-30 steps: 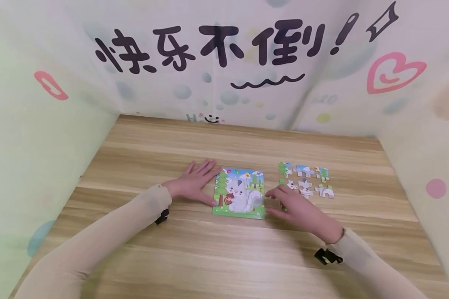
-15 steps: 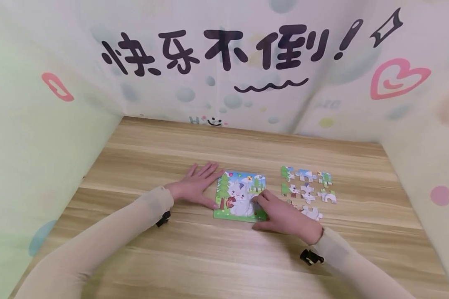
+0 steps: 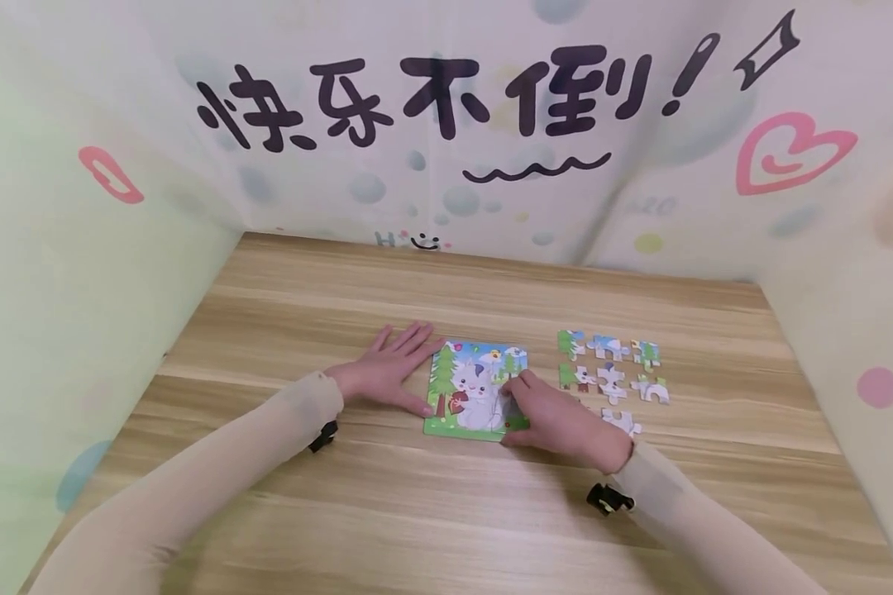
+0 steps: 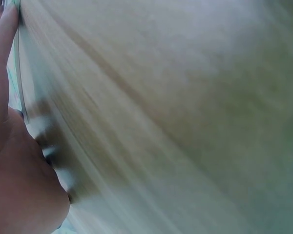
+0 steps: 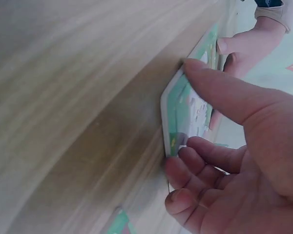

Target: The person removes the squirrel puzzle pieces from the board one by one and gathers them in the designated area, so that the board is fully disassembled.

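Observation:
A square puzzle board [image 3: 469, 430] printed with a squirrel among trees lies flat on the wooden table. My left hand [image 3: 381, 376] rests palm down on its left side, fingers spread, with the thumb at the board's left edge. Over the board's lower right part is my right hand [image 3: 554, 417]. In the right wrist view the thumb [image 5: 224, 90] lies at the board's front edge, with the other fingers [image 5: 185, 168] loosely bent by its right edge and nothing seen between. A curved piece outline shows under the right fingertips in the head view.
Right of the board, several loose jigsaw pieces lie in rows, among them a face piece [image 3: 611, 385] and a tail piece [image 3: 651, 388]. My right hand hides part of the nearest row. A printed cloth wall [image 3: 446, 190] stands along the table's back edge.
My right hand has moved left from the gap between the loose pieces and the board onto the board's lower right part. My left hand stays in place.

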Action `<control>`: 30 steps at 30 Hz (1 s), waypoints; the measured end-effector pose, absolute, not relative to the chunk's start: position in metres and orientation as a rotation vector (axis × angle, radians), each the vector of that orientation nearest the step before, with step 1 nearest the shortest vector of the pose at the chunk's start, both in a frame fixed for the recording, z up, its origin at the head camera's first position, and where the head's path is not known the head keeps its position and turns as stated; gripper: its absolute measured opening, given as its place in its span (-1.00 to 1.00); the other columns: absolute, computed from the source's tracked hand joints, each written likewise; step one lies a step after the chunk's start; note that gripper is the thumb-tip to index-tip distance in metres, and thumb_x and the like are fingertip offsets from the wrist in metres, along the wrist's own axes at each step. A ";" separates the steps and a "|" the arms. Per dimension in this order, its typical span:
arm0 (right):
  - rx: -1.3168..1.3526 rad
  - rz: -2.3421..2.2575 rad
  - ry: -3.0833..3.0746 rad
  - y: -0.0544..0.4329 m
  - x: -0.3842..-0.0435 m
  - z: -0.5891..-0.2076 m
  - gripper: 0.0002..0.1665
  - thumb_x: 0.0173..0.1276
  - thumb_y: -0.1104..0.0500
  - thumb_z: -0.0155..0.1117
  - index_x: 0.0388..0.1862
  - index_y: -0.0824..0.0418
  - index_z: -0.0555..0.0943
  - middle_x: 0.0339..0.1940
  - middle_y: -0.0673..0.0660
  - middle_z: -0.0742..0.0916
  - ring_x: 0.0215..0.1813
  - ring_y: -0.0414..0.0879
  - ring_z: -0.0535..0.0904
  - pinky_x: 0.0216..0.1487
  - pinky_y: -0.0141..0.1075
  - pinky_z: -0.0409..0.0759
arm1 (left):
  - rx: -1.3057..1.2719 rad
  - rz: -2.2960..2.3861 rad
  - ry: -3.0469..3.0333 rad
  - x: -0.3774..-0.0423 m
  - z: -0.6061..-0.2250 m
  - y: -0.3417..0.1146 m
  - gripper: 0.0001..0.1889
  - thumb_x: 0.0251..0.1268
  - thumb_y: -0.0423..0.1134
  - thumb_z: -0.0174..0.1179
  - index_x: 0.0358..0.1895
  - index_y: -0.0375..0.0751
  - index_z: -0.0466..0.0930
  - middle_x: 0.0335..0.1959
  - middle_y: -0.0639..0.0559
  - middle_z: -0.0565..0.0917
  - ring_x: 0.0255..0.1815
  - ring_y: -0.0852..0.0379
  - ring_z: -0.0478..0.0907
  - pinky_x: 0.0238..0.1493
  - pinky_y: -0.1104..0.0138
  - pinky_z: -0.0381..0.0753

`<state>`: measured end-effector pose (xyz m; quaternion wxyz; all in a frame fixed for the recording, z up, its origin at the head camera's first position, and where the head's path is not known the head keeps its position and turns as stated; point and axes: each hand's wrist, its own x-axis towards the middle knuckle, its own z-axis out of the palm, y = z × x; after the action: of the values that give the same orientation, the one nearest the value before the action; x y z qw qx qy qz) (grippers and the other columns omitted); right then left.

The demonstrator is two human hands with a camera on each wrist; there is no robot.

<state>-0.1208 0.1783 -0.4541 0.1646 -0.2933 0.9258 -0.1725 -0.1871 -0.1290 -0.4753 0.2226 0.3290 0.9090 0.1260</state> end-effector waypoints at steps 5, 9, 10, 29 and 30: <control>-0.815 -0.499 2.603 0.177 -0.124 -0.453 -0.24 0.23 0.01 0.63 0.22 0.38 0.51 0.01 0.14 0.58 -0.18 -0.15 0.48 -0.09 -0.23 0.66 | 0.907 0.360 2.512 -0.187 -0.474 -0.129 0.23 0.19 0.46 0.30 0.74 0.05 -0.25 0.74 -0.11 -0.37 0.73 -0.14 -0.50 0.63 -0.21 -0.51; -0.802 -0.516 2.586 0.176 -0.127 -0.452 -0.25 0.20 0.02 0.65 0.19 0.36 0.48 -0.03 0.12 0.57 -0.20 -0.15 0.47 -0.10 -0.24 0.64 | 0.907 0.369 2.513 -0.187 -0.473 -0.128 0.23 0.20 0.46 0.30 0.74 0.05 -0.23 0.75 -0.12 -0.36 0.73 -0.14 -0.49 0.63 -0.21 -0.50; -0.800 -0.522 2.584 0.176 -0.127 -0.453 -0.24 0.20 0.02 0.65 0.19 0.36 0.47 -0.03 0.11 0.57 -0.20 -0.15 0.47 -0.10 -0.24 0.64 | 0.909 0.370 2.512 -0.187 -0.474 -0.128 0.23 0.20 0.45 0.30 0.74 0.04 -0.23 0.75 -0.12 -0.36 0.73 -0.14 -0.49 0.63 -0.21 -0.50; -0.811 -0.644 2.590 0.180 -0.124 -0.457 -0.26 0.21 0.07 0.64 0.19 0.33 0.44 -0.10 0.08 0.62 -0.26 -0.15 0.44 -0.21 -0.30 0.56 | 0.923 0.349 2.526 -0.186 -0.472 -0.129 0.22 0.21 0.45 0.30 0.74 0.01 -0.22 0.75 -0.13 -0.36 0.73 -0.14 -0.48 0.62 -0.23 -0.50; -0.806 -0.641 2.581 0.180 -0.125 -0.456 -0.27 0.21 0.07 0.64 0.19 0.33 0.44 -0.08 0.08 0.63 -0.24 -0.15 0.45 -0.19 -0.29 0.57 | 0.924 0.342 2.526 -0.186 -0.472 -0.129 0.22 0.21 0.45 0.29 0.74 0.01 -0.22 0.75 -0.13 -0.36 0.73 -0.14 -0.48 0.62 -0.23 -0.50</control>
<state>-0.1247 0.1799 -0.4557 0.1806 -0.2853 0.9135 -0.2268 -0.1856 -0.1288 -0.4721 0.2136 0.3330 0.9101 0.1233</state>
